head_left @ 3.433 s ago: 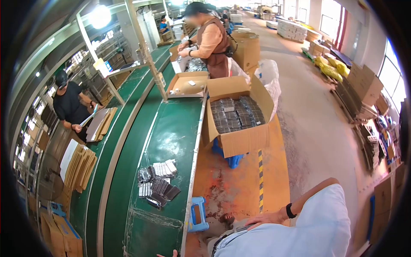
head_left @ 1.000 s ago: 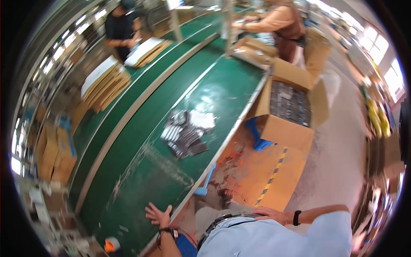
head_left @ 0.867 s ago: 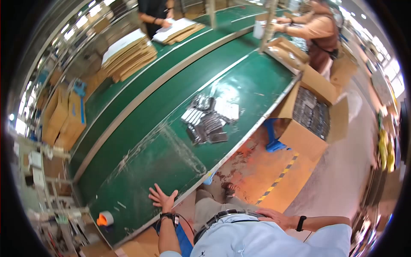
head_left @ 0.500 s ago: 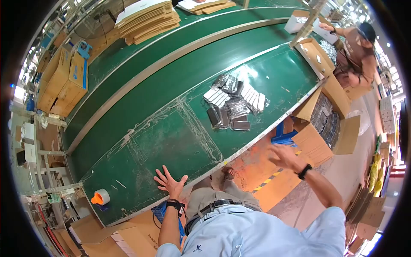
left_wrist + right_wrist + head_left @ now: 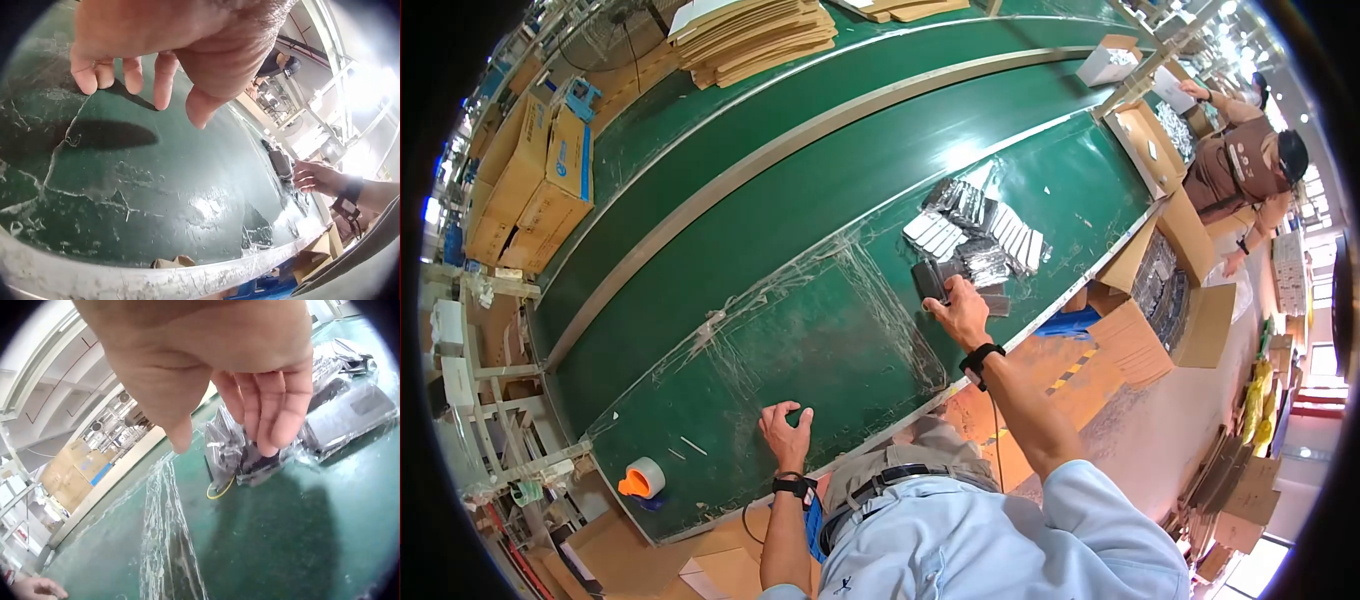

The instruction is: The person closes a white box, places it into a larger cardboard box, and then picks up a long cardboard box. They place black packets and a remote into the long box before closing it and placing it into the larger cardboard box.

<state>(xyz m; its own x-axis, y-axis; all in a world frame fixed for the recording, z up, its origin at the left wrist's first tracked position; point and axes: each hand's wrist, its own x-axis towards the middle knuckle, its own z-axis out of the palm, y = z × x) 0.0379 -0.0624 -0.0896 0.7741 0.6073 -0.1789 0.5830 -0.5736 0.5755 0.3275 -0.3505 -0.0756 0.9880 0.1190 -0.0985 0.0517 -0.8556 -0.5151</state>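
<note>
A pile of flat dark and silvery packs (image 5: 985, 250) in clear plastic lies on the green work surface (image 5: 800, 330). My right hand (image 5: 962, 312) reaches over the pile's near left end. Its fingertips are right at a dark bagged pack (image 5: 225, 450), seen in the right wrist view with a thin yellow loop at its bottom; the thumb stands apart from it. My left hand (image 5: 786, 436) is low over the surface near the front edge, fingers loosely bent, with nothing in it. The left wrist view shows the same hand (image 5: 169, 50) and its shadow below.
An orange and white tape roll (image 5: 641, 478) stands at the left end. A large carton (image 5: 1135, 340) full of dark packs stands to the right, beside an open tray box (image 5: 1145, 140). Flattened cardboard (image 5: 750, 40) is stacked across the belt. Another person (image 5: 1240, 170) works at the far right.
The right hand has left the hip and come forward to the packs. The left hand has come into view on the surface, and its spread fingers have bent. The view has turned left and down.
</note>
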